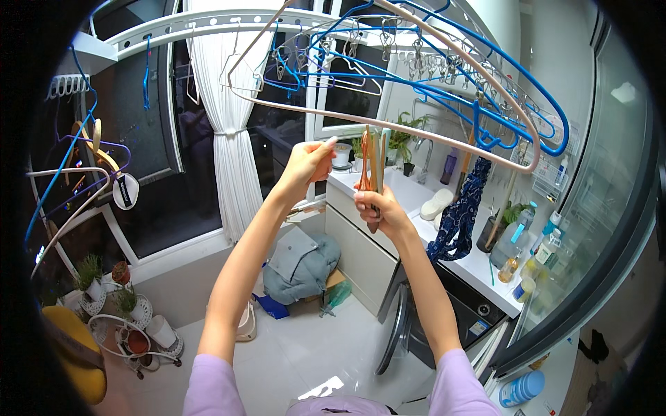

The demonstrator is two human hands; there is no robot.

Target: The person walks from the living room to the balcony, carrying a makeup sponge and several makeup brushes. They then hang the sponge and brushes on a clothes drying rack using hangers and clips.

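My right hand (381, 208) grips a bunch of slim items (375, 161) upright; they look like clips or pegs, some orange, some pale green or brown, but their exact kind is not plain. My left hand (312, 164) is raised to the left of them, thumb against curled fingers; whether anything small is pinched there I cannot tell. Above both hands hangs a large pale pink hanger (322, 110), with blue plastic hangers (416, 83) behind it and metal clips (418, 49) among them. A dark blue patterned cloth (460, 213) hangs at the right, below the blue hangers.
A white counter with a sink (403, 190) holds bottles (512, 236) and plants. Below it, the door of a black front-loading washing machine (394, 330) stands open. A grey-blue garment heap (302, 265) lies ahead; a plant stand (138, 343) and a yellow object (75, 353) are at left.
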